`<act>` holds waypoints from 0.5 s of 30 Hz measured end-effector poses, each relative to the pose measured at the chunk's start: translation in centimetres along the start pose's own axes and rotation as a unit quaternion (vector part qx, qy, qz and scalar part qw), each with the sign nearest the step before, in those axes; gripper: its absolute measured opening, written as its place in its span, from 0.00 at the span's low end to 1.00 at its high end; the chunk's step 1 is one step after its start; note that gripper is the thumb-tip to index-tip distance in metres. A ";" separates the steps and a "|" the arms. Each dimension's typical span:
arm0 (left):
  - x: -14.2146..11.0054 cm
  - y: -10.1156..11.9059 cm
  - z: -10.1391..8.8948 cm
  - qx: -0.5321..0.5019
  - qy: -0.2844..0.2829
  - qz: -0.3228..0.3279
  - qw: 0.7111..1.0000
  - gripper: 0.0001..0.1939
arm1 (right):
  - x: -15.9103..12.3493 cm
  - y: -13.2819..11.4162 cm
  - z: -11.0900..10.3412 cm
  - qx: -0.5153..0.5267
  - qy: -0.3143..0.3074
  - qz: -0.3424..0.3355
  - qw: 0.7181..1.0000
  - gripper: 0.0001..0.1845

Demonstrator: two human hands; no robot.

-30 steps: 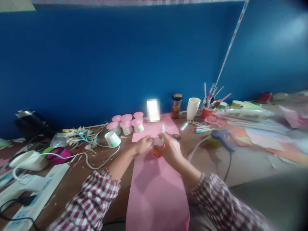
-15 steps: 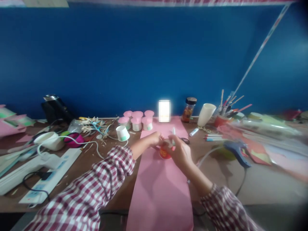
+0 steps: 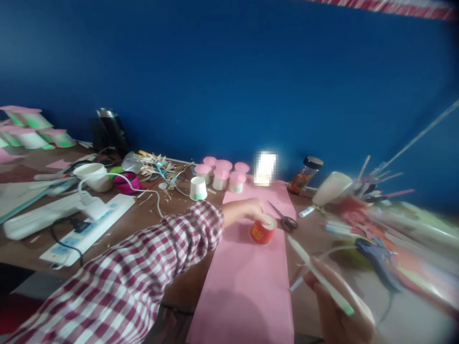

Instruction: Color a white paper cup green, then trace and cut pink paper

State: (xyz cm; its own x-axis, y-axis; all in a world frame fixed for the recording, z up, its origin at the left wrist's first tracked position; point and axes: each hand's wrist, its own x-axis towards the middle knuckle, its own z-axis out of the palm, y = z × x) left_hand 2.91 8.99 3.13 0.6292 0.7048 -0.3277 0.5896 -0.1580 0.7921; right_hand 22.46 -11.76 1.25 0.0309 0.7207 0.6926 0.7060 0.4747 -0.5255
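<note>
My left hand (image 3: 255, 209) reaches across the pink paper (image 3: 247, 286), its fingers closed on the back rim of a red, drum-shaped tub (image 3: 261, 234) with yellow print and a pale top. The tub stands upright on the paper. Lower right, blurred by motion, my right hand (image 3: 344, 301) is closed around a white marker pen (image 3: 322, 279) with a green end. The pen points up and left, apart from the paper. Black-handled scissors (image 3: 287, 221) lie just right of the tub, partly on the paper.
Paper cups topped with pink discs (image 3: 223, 166) stand behind, beside a plain white cup (image 3: 198, 188). A power strip (image 3: 89, 229) and cables lie left. A dark-lidded jar (image 3: 306, 174), a glue gun (image 3: 376, 263) and plastic-wrapped sheets (image 3: 423, 248) are right.
My right hand has drawn away from the tub with the pen, down and to the right. The left hand stays at the tub. The whole view has shifted and tilted.
</note>
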 end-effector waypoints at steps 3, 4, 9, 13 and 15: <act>0.2 -0.3 0.1 0.014 0.006 -0.011 1.000 0.19 | -0.2 0.3 -0.1 -0.015 0.006 0.068 0.998 0.11; 0.2 -0.3 0.2 0.018 0.009 -0.016 1.000 0.19 | -0.1 0.5 0.1 -0.017 0.005 0.104 0.994 0.12; 0.0 -0.4 0.4 0.025 0.028 -0.011 0.999 0.19 | 1.4 1.6 2.3 0.006 0.004 0.217 0.976 0.16; 0.2 -0.6 0.4 0.031 0.017 0.001 0.999 0.18 | 1.9 2.7 4.4 -0.011 0.002 0.241 0.971 0.13; 0.3 -0.7 0.4 0.032 0.015 -0.003 0.999 0.19 | 1.6 3.5 5.2 -0.052 0.003 0.231 0.972 0.13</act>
State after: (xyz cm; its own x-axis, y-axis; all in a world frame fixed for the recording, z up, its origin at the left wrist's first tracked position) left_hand 2.92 9.05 2.24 0.6103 0.7263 -0.3163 0.6251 -0.1964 0.7554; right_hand 21.31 -6.34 -1.98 0.3653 0.8416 0.3977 0.6841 0.0470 -0.7279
